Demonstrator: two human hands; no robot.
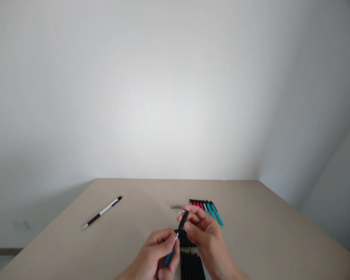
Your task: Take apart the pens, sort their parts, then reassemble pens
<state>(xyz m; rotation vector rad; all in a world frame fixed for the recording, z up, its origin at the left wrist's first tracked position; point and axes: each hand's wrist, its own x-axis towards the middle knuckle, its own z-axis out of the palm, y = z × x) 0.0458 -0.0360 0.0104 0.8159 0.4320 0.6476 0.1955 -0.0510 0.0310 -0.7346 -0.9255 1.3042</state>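
Note:
Low in the middle of the view, my left hand (160, 247) is closed around a teal pen barrel (168, 259) that slants up to the right. A short pale piece shows at the barrel's upper end, by my left thumb. My right hand (207, 235) pinches a black pen grip (183, 222) between thumb and fingers. The grip lines up with the teal barrel and meets the pale piece; how far they are joined I cannot tell. Under and between my hands lie black tubes in a farther group (189, 242) and a nearer group (192, 266).
Beyond my right hand lies a row of red and teal pen barrels (210, 210) with black ends. Small springs (175, 207) rest left of them, partly behind my fingers. A white and black pen (105, 210) lies on the left of the beige table (134, 194), which meets a white wall (175, 97).

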